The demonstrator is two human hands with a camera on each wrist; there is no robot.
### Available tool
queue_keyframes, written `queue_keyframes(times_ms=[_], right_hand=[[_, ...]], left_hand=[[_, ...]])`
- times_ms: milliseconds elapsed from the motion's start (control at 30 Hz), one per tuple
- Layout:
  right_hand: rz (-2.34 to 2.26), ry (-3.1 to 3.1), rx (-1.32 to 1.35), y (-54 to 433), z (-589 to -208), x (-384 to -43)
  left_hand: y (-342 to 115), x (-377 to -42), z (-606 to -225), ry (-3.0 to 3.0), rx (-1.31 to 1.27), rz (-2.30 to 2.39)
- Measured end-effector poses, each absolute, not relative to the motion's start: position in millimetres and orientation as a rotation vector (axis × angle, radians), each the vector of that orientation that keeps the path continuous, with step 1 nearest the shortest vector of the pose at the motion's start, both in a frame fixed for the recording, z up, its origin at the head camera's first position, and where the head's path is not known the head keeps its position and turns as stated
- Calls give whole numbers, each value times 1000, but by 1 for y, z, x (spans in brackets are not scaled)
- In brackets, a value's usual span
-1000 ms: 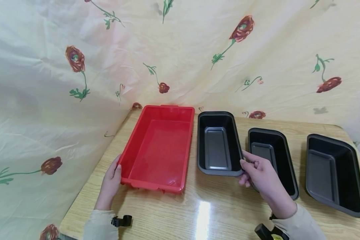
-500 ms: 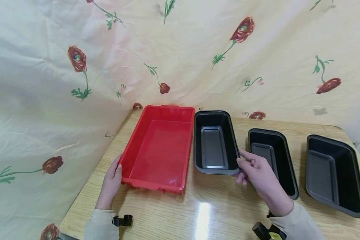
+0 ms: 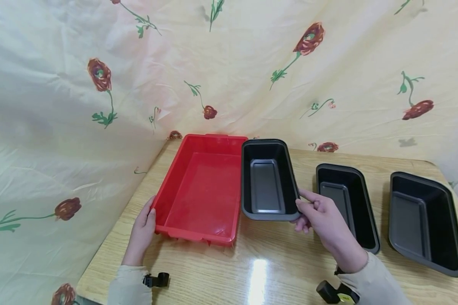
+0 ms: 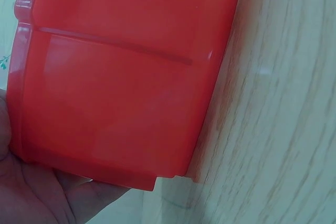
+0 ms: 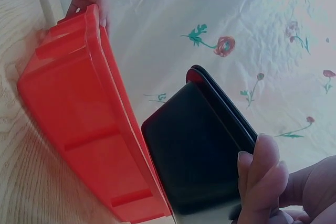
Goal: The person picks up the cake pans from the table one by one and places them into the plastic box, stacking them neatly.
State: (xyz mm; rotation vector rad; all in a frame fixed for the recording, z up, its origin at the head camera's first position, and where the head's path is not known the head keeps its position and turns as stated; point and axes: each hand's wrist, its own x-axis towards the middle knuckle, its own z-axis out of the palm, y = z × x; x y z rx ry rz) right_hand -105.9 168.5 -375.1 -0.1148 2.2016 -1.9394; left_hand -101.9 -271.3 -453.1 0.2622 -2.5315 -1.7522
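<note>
At the near left corner of a red plastic tray point(image 3: 210, 190), my left hand point(image 3: 141, 226) grips the rim with the thumb along it. The left wrist view has the tray's outer wall point(image 4: 115, 93) filling much of the frame, the hand at lower left. My right hand point(image 3: 324, 220) pinches a black loaf pan point(image 3: 267, 182) by its near right corner. That pan is held upright, its left rim overlapping the tray's right rim in the head view. In the right wrist view the raised pan point(image 5: 197, 145) is beside the tray's upper edge.
Two more black loaf pans, a middle one point(image 3: 337, 195) and a far right one point(image 3: 412, 220), stand on the wooden table point(image 3: 198, 275). The right forearm passes near the middle pan. A flowered cloth point(image 3: 244, 63) hangs behind the table and along its left side.
My right hand has carried the loaf pan steadily left, from beside the tray until it overlaps the tray's right rim. The left hand and the tray have barely moved.
</note>
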Motion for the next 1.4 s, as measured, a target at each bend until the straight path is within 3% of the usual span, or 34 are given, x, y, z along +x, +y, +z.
queue_keyframes(times_ms=[1400], right_hand=[[-1975, 2052, -212, 136, -373, -123]], left_hand=[[-271, -103, -454, -2522, 317, -1765]])
